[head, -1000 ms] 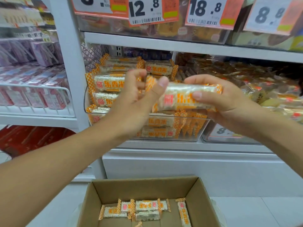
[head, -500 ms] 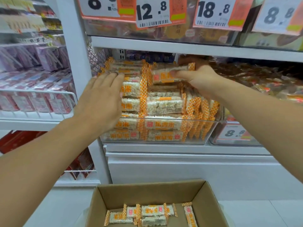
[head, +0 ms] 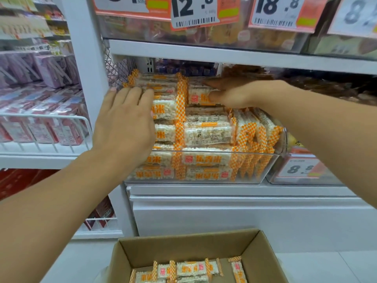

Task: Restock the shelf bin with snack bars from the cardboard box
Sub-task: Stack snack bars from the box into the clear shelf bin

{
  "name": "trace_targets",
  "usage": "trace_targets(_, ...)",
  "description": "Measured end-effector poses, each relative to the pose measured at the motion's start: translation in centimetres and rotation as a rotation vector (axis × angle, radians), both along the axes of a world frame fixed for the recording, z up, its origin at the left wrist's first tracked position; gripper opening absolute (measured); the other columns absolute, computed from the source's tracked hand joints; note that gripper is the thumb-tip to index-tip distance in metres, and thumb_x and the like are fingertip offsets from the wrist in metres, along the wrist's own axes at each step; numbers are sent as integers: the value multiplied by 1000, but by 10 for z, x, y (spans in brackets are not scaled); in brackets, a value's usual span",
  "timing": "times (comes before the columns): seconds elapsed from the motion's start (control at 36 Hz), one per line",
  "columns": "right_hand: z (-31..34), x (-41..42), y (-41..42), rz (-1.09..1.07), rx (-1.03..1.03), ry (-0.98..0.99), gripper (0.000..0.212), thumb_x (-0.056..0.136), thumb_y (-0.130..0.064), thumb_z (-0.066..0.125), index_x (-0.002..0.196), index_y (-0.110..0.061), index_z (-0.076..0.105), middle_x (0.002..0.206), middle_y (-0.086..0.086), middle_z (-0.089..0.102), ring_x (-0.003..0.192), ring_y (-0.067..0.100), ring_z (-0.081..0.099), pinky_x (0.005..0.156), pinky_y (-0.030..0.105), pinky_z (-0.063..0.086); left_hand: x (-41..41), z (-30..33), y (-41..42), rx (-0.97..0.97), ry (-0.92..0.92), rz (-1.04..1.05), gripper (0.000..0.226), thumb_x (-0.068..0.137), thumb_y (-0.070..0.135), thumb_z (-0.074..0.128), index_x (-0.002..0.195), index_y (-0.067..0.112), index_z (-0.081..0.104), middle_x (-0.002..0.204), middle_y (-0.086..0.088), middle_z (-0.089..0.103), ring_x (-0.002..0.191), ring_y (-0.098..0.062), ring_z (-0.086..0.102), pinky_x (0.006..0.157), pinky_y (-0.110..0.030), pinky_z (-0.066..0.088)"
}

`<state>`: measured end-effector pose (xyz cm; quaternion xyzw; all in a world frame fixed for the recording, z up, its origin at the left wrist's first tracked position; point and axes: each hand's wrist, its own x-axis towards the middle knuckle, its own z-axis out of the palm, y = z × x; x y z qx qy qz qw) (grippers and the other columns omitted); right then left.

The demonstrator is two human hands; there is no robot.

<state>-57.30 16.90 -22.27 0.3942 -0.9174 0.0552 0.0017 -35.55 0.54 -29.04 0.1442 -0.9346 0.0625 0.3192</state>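
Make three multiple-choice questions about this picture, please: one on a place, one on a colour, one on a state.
1. Where is the cardboard box?
A. on the top shelf
B. low down, beneath the clear bin
C. inside the bin

2. The snack bars have checkered ends of which colour?
A. orange
B. green
C. blue

3. How is the left hand?
A. a fist
B. fingers straight against the stack
C. in the box

Answers: 1 B, it sits at the picture's bottom; 2 A, orange-and-white ends; 3 B, flat fingers on the bars.

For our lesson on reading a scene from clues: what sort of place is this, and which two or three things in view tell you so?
Most likely a shop aisle, such as a supermarket. Big price tags hang along the shelf edge, a clear shelf bin is packed with identical snack bars, and a cardboard box of the same bars sits below for restocking.
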Motion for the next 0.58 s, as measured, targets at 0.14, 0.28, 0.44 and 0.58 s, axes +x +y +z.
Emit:
trace_targets(0.14,-2,2,1,20,7,14,67,99,-65,38,158,-44,15,167,-9,16,154,20,18,117,29,20,3,2,4,18,17,-30,51,97,25,35,142,3,45,132,-15,55,124,-37,47,117,-53,25)
trace_targets(0.28,-3,7,9,52,-89,39,78,93,-68,50,159,-42,17,167,-8,20,150,21,26,105,23,26,5,2,7,49,10,-46,57,97,31,32,147,5,42,141,-14,52,133,-35,42,119,-52,21)
trace_targets(0.44,-4,16,21,64,-155,68,76,96,-60,53,160,-35,19,167,-3,20,151,21,23,114,24,22,8,2,8,48,-4,-70,59,98,33,32,150,6,39,147,-14,48,138,-34,40,120,-52,20)
trace_targets(0.58,-11,33,31,74,-190,117,70,98,-55,54,158,-33,26,159,5,39,141,27,41,106,30,36,6,0,2,39,-15,-106,47,104,17,42,150,7,41,145,-14,50,136,-36,41,121,-51,20)
